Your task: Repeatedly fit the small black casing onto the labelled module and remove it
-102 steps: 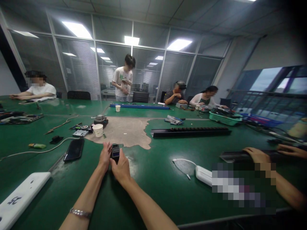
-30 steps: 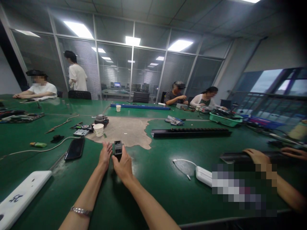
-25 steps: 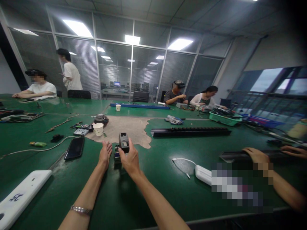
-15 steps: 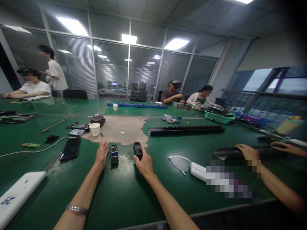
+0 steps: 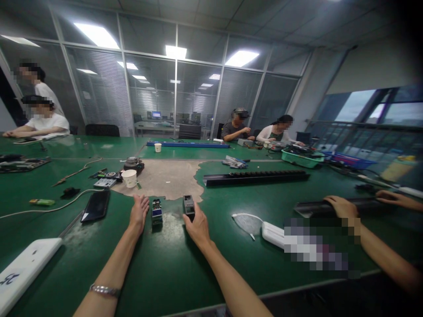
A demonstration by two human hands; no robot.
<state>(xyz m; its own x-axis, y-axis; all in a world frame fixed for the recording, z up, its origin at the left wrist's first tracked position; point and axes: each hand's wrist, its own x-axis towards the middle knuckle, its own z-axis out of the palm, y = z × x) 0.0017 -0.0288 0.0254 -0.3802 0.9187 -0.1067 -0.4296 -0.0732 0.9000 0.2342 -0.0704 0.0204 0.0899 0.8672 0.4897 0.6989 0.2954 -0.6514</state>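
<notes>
You are in what looks like an office doubling as an electronics workroom. Across the upper half of the frame you have glass partitions with blinds, a lit monitor beyond them and black chairs before them — plain office fittings. Below, your broad green table bears circuit boards at the left edge and a green basket of jumbled parts toward the right — workshop stuff.

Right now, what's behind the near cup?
A dark device with a rounded top. Its top and right side show; the near cup hides its lower left, plus anything else there.
</notes>
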